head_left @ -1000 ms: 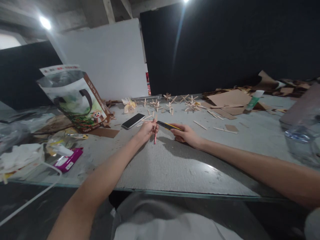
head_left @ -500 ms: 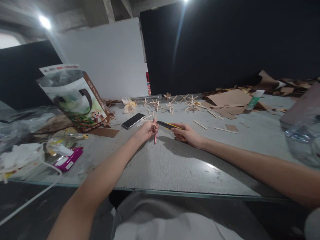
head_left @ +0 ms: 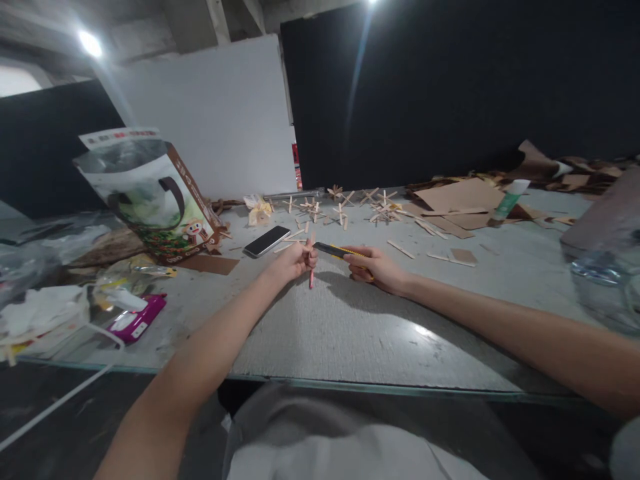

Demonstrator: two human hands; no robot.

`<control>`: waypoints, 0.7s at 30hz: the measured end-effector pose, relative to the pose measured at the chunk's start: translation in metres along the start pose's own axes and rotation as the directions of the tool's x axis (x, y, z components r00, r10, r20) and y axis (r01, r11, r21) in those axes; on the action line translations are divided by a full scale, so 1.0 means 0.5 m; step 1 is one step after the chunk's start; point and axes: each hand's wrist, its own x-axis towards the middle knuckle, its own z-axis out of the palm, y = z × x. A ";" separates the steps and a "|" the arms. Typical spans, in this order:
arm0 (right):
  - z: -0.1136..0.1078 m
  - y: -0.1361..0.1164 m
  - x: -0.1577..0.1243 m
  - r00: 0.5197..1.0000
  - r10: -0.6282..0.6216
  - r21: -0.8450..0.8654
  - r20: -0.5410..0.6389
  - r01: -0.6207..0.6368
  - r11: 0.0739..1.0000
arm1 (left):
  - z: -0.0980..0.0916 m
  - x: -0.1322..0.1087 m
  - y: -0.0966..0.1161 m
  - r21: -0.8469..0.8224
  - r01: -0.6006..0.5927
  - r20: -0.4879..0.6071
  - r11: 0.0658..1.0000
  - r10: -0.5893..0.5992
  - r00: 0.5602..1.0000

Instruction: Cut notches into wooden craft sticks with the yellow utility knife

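My left hand point(head_left: 299, 260) is closed around a thin red stick point(head_left: 311, 280), perhaps a pencil. Its red lower end points down toward the table, and a pale tip shows above the fingers. My right hand point(head_left: 373, 267) grips a black and yellow utility knife point(head_left: 333, 251) from the right, fingers wrapped along its handle. The knife's front end reaches the left fingers near the stick's upper part; whether the blade touches the stick is too small to tell. Just behind the left hand are a smartphone point(head_left: 267, 241) and a few loose wooden sticks point(head_left: 295, 235).
Several crossed wooden-stick pieces point(head_left: 385, 211) lie toward the back, beside cardboard sheets point(head_left: 460, 200) and a glue stick point(head_left: 511, 200). At left stand a large printed bag point(head_left: 150, 200) and a purple device point(head_left: 139, 320) with a white cable. A clear container point(head_left: 600, 267) is at right.
Almost nothing differs. Both hands keep their holds on the stick and the utility knife, with at most a tiny shift of the right hand.
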 end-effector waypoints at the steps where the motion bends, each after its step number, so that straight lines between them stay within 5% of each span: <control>1: 0.000 -0.001 0.000 1.000 0.004 0.001 0.001 -0.004 1.000 | 0.001 -0.002 0.002 0.008 0.032 0.010 0.999 -0.032 0.999; 6: -0.002 -0.007 -0.001 1.000 0.022 -0.001 0.022 -0.022 1.000 | 0.008 -0.011 0.012 0.011 0.131 0.036 0.991 -0.131 0.991; 21: 0.008 0.003 -0.002 0.996 -0.039 0.064 -0.085 0.045 0.997 | 0.038 -0.028 0.007 -0.053 -0.026 -0.039 0.998 0.023 0.999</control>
